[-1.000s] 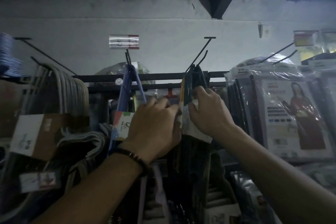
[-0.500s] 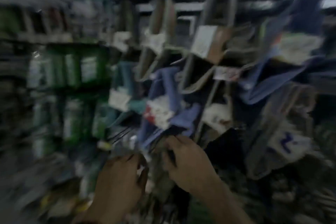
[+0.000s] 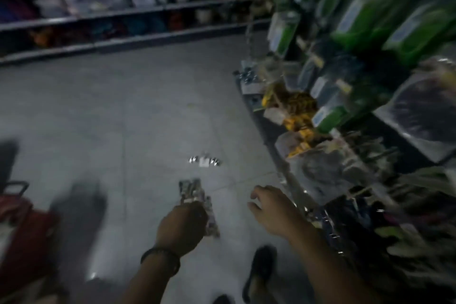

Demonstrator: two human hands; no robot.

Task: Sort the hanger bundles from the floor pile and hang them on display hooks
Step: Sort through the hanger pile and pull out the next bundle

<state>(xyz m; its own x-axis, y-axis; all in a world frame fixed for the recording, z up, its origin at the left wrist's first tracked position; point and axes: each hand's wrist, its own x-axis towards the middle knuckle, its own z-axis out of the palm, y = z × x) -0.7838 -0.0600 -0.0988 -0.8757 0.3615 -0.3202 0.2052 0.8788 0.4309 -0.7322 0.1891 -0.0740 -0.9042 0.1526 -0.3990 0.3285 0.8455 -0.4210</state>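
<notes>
**Hands.** The left hand [image 3: 182, 227] is lowered over the grey tiled floor [image 3: 123, 118]. Its fingers are curled round a flat pale film-wrapped pack [image 3: 191, 191], which juts forward past the knuckles. The right hand [image 3: 274, 207] hangs beside it, apart, with fingers loosely spread and holding nothing. It is judged free to take the next item.

**Task item.** Blur prevents confirming the pack as a hanger bundle, though that is the probable reading. It is carried low, which is judged to suit sorting at floor level.

**Surroundings.**
- A small shiny packet with a white label [image 3: 203, 161] lies on the floor just ahead of both hands.
- A display rack of green packaged goods [image 3: 370, 20] stands to the right.
- Pale hanger-like shapes [image 3: 419, 249] show at the lower right, indistinct.
</notes>
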